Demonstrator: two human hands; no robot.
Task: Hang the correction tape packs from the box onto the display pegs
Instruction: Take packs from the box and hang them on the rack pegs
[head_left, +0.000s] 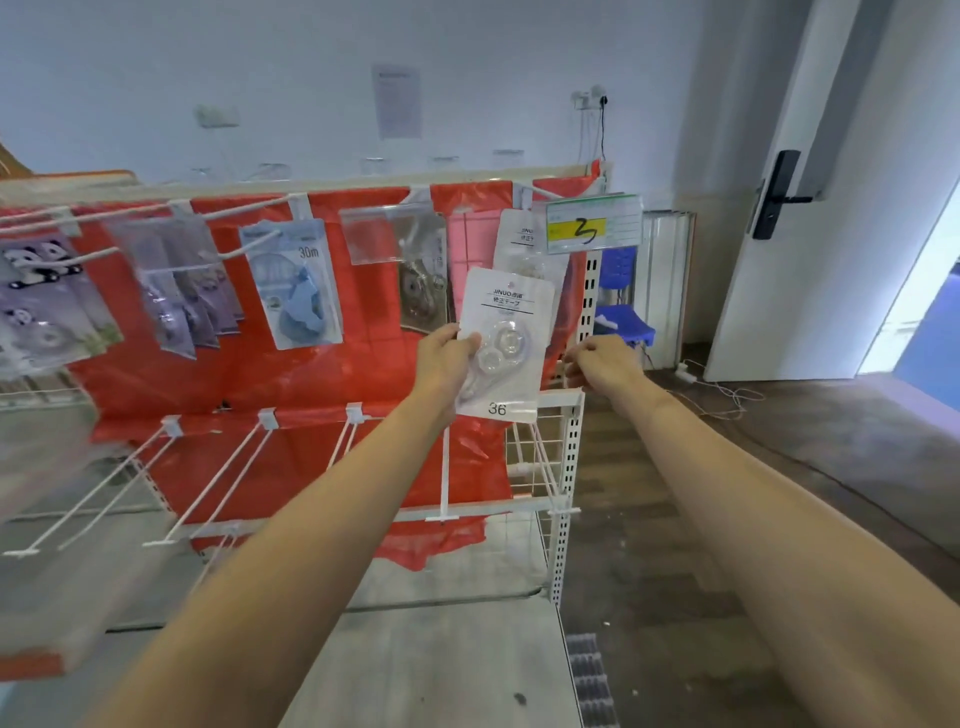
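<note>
My left hand (445, 358) grips a white correction tape pack (504, 343) marked 36, holding it upright in front of the red-backed display rack (374, 364). My right hand (602, 361) is just right of the pack, its fingers curled and pinching something small that I cannot make out. Behind the held pack hangs another white pack (522, 244) on the top right peg (545, 193), below a price tag (592, 223) marked 3. The box is not in view.
Other packs hang along the top row: a blue 30m pack (296, 283), purple packs (182, 291), panda packs (41, 301). Bare white pegs (218, 483) jut out from the lower row. A blue stool (623, 322) and a door (810, 208) stand to the right.
</note>
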